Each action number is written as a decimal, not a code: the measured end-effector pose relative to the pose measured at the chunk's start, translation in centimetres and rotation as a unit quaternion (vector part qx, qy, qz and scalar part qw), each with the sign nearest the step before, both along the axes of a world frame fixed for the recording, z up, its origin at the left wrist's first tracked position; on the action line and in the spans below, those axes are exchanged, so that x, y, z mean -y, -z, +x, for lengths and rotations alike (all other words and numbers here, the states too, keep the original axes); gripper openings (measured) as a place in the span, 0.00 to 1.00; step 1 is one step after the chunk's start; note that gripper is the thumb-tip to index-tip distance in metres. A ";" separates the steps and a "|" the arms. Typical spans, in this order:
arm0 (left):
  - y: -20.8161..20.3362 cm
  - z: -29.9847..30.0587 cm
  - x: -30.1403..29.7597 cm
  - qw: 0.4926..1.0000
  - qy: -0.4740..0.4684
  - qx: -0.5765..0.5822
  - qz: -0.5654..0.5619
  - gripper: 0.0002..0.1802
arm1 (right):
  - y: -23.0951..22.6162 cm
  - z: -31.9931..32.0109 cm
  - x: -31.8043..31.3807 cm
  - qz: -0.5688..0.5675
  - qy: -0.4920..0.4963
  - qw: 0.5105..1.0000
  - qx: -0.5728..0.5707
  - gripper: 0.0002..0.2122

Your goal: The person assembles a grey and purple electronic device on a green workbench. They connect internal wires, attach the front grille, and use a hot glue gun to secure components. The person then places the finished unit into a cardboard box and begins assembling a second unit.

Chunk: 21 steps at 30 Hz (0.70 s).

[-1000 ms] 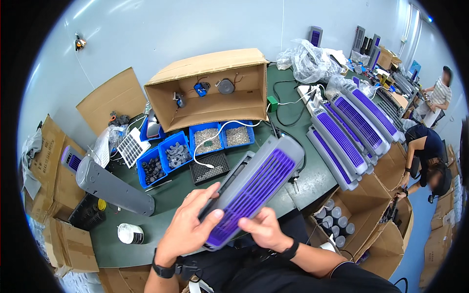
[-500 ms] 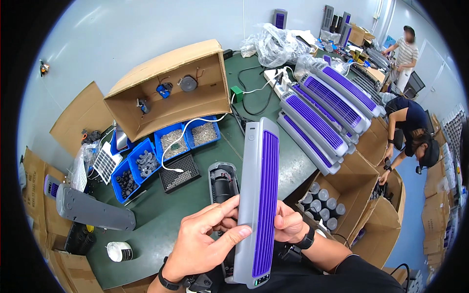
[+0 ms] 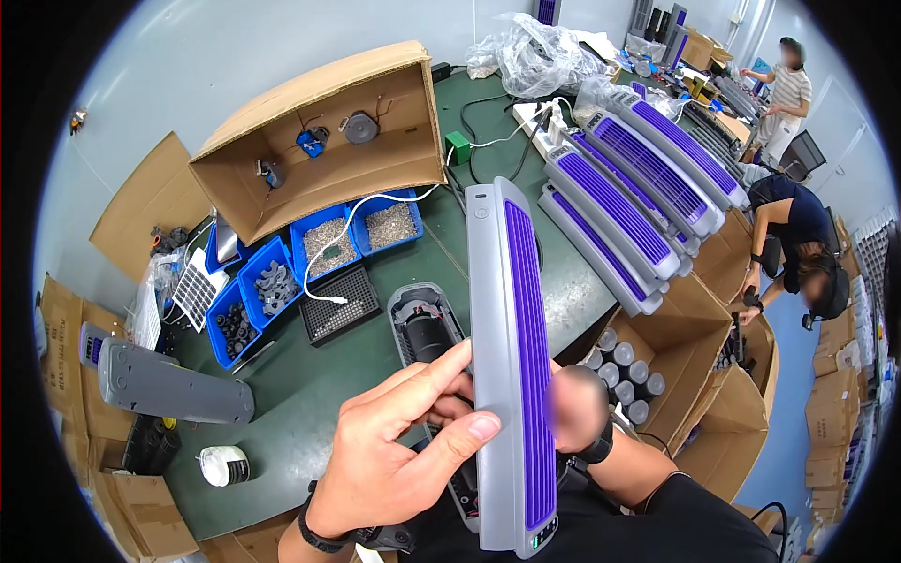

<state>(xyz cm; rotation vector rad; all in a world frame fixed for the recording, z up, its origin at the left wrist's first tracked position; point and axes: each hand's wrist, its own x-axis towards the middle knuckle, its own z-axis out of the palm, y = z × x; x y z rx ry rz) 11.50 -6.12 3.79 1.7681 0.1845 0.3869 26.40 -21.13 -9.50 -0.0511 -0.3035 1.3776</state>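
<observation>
A long grey tower fan cover (image 3: 488,366) with a purple slatted grille stands nearly upright in front of me, tilted slightly. My left hand (image 3: 399,436) grips its left edge, thumb on the grey side and fingers reaching behind. At its right edge is my right hand (image 3: 580,408), closed against the cover, with its fingers partly hidden and blurred. Behind the cover, an open grey fan housing (image 3: 427,324) shows a black cylindrical part and wires inside; its lower portion is mostly covered by my left hand and the cover.
Several purple-grilled fans (image 3: 610,206) lie at right. Blue bins (image 3: 272,286) of small parts, a black tray (image 3: 340,305) and a cardboard box (image 3: 310,197) stand at back. A grey fan body (image 3: 174,385) and white jar (image 3: 223,465) are left. Two people work at right.
The cover has shifted slightly right and turned, showing more of its grey side. Both hands have moved with it. The rest of the bench appears a little higher in the picture.
</observation>
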 end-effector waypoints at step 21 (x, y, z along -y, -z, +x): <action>4.8 7.0 -5.2 0.878 0.328 -0.125 0.325 0.56 | -3.6 4.1 2.4 -0.025 0.056 0.986 -0.154 0.31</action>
